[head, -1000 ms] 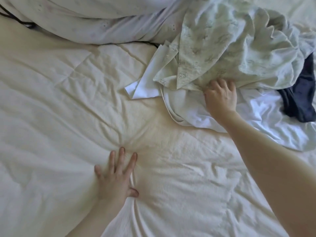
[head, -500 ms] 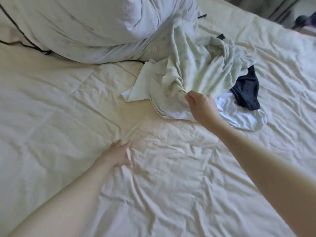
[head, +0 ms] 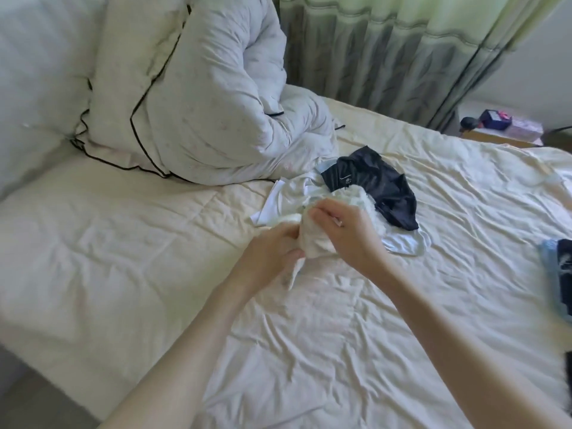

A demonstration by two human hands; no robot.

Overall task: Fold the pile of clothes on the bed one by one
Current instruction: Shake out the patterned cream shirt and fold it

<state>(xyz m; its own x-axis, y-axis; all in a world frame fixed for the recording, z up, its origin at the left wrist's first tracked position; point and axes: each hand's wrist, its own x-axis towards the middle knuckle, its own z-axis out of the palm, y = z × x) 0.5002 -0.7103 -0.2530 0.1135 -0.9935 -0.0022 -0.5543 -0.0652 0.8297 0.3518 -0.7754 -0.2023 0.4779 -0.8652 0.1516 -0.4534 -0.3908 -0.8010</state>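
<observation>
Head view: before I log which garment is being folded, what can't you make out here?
- Pale bunched cloth garment: head view; left hand and right hand cover its middle, so its type is unclear.
- White garment: largely under the dark navy garment and the hands.
- Blue and dark items: cut off by the right edge.
- Small objects on the side table: too small to identify.

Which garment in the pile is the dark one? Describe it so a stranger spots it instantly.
Start at the big white duvet bunched at the head of the bed; the clothes pile lies just right of its foot. The navy garment lies crumpled at the pile's far right, partly over a white one. It is the pile's only dark piece; everything beside it is white or pale.
</observation>
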